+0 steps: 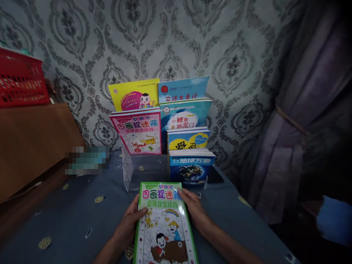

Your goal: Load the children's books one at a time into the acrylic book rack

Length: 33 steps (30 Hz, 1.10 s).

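Note:
Both my hands hold a green-bordered picture book (165,223), its cover facing up, low in the middle of the view. My left hand (129,220) grips the left edge with the thumb on the cover. On the upper right edge, my right hand (194,207) has its thumb over the title's corner. Just beyond stands a clear acrylic book rack (145,165). It carries a pink-bordered picture book (140,134), a yellow book (134,93) behind that, and on the right a blue earth book (192,170). The rack's front left section shows no book.
More books stand in the rack's right column, among them a teal book (185,113). On the left a red plastic basket (22,79) sits on a brown box (35,139). A blurred-out item (88,160) lies on the dark patterned cloth (90,216). A purple curtain (286,146) hangs right.

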Tool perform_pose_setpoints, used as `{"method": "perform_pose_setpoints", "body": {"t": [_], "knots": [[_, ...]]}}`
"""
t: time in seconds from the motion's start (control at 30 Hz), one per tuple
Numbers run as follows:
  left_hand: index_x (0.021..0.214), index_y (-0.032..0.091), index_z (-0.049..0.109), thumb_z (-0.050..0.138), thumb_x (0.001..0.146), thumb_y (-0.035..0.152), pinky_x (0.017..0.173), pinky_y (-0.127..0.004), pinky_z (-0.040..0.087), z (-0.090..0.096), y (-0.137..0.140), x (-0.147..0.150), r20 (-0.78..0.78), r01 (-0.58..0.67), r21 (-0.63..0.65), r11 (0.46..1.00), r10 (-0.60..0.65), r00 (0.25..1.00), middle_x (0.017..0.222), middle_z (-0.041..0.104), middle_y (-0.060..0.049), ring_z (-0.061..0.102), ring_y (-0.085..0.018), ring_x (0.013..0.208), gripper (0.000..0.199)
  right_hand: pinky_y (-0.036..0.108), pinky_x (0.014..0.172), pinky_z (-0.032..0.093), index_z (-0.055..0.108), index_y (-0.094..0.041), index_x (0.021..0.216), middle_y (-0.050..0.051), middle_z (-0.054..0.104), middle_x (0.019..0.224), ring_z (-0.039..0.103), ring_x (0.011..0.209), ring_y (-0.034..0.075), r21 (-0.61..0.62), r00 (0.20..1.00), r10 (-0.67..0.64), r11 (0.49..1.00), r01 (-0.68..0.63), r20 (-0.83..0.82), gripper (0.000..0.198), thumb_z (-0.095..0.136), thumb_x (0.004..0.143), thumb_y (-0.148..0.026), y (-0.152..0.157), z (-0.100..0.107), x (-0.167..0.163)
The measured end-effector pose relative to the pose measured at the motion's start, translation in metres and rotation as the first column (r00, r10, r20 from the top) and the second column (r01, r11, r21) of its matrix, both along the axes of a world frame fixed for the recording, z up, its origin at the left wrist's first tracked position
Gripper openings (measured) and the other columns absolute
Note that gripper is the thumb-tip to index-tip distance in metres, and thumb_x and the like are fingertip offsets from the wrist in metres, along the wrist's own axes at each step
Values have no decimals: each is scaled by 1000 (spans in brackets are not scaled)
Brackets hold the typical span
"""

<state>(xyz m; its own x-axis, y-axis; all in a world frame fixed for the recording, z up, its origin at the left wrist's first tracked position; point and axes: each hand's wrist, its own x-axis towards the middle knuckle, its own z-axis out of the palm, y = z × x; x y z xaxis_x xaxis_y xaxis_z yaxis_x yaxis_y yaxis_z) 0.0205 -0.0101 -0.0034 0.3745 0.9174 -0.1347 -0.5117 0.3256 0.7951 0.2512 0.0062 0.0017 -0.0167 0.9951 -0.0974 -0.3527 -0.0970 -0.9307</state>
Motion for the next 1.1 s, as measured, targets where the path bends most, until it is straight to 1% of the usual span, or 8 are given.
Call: {"method": "perform_pose_setpoints", "body": {"t": [0.4,0.53,0.67,0.77,0.87,0.93,1.0,1.1], "knots": [[128,18,62,87,72,22,101,-43,55,-3,-1,3,10,15,-27,1000,-15,1000,116,77,-14,72,-34,112,62,38,81,57,72,-17,67,10,79,80,75,83,29,-142,997,5,990,-17,-82,48,87,55,-62,-1,8,5],[133,20,57,86,72,23,95,-42,58,4,-5,-3,-58,25,-77,997,-30,998,114,77,-13,74,-33,106,68,31,63,53,68,-18,67,5,74,69,70,67,22,-99,999,30,995,-33,-38,47,85,60,-61,-1,1,5],[145,21,43,88,69,26,81,-36,60,0,-8,-8,-185,-83,-139,987,57,981,107,78,-11,77,-30,94,89,20,39,32,59,-19,62,-6,55,49,46,41,8,19,994,23,999,-26,107,48,85,59,-60,1,-7,5],[145,20,39,87,71,35,68,-31,56,-2,-8,-17,-341,-139,-53,989,113,933,93,78,-7,76,-26,79,90,19,36,30,56,-20,60,-8,51,46,42,39,7,65,977,56,995,-71,207,49,82,60,-62,1,-5,5],[135,22,51,82,76,41,59,-27,49,12,-11,-31,-640,-115,235,965,242,729,69,70,1,69,-21,62,70,19,35,33,56,-21,57,-8,52,45,44,39,8,92,967,55,993,-80,251,47,82,60,-59,-1,2,4],[125,21,61,75,81,43,69,-29,51,25,-15,-36,-828,22,446,895,404,389,67,66,-1,70,-25,73,51,19,35,34,56,-21,53,-8,49,43,43,38,7,73,967,59,994,-79,247,43,84,59,-53,-1,5,3],[120,21,64,65,89,40,84,-36,51,34,-16,-35,-866,199,497,845,496,58,86,72,-8,71,-31,95,37,18,35,35,57,-20,53,-8,52,45,44,39,7,12,973,89,996,-93,212,39,86,59,-45,2,2,3],[125,19,60,49,97,36,102,-45,48,30,-13,-23,-832,486,456,746,551,-63,128,67,-16,62,-32,122,34,18,39,41,63,-19,58,-5,59,52,50,45,8,-65,981,122,991,-113,148,29,86,64,-35,7,-6,7]]}}
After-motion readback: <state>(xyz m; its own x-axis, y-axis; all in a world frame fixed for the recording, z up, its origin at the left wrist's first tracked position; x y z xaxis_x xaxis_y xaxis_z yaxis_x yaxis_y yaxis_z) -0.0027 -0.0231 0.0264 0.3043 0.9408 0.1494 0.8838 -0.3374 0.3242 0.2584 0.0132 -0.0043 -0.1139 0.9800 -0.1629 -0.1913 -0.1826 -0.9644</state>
